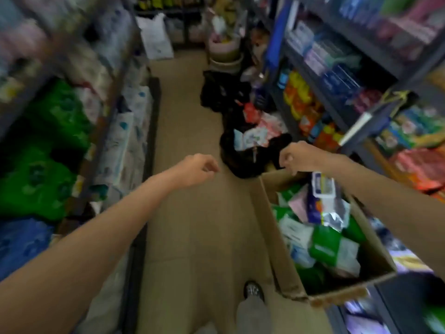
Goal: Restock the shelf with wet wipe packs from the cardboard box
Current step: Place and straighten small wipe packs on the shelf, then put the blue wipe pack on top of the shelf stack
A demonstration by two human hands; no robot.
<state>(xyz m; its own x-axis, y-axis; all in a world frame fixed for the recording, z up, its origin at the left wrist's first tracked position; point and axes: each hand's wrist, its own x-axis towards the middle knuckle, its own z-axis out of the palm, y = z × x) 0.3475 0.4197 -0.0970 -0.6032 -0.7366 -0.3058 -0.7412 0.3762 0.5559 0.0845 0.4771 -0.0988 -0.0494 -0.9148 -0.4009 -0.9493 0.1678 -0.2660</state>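
A cardboard box (269, 227) is seen on the floor of a narrow aisle, at the right, just beside the shelf (342, 68) on that side. It is well filled with wet wipe packs (325, 247) in green, white and blue wrappers, so most of the restocking is judged to be left. No pack is held. The left hand (195, 168) is stretched out over the bare floor (192, 225), its fingers loosely curled round nothing. The right hand (292, 156) hangs above the far rim of the box with its fingers bent; through the blur it appears empty, though contact with the rim cannot be ruled out. A dark bag (243, 153) of other goods lies beyond the box.
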